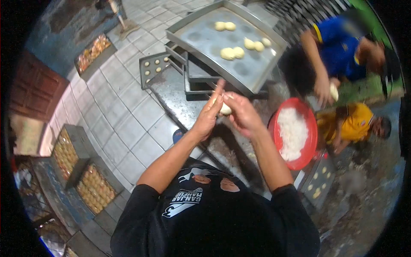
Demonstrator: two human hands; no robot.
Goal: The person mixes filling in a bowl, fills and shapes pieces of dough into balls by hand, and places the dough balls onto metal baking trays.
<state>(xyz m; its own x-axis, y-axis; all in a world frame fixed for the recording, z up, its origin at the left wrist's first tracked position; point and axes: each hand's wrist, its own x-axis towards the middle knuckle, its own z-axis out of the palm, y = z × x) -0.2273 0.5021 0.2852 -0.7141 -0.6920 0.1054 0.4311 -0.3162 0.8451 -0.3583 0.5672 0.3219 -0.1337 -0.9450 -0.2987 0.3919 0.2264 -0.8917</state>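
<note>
A small pale ball of dough [225, 110] is between my two hands, in front of my chest. My right hand [245, 115] is closed round it, fingers curled and thumb on top. From the other side my left hand [207, 118] presses against the dough, its fingers extended and pointing away from me. The palms hide part of the piece. Just beyond my fingers stands a large metal tray [192, 43] with several dough balls [232, 53] on it, some touching in pairs. The tray rests at an angle on other stacked trays [192, 88].
To the right stands a red basin [314, 132] of white, fluffy filling. A person in blue [338, 47] holds dough; another wears yellow [355, 122]. Smaller trays [143, 70] with dough pieces lie left and lower right. Filled boxes [96, 188] stand on the tiled floor.
</note>
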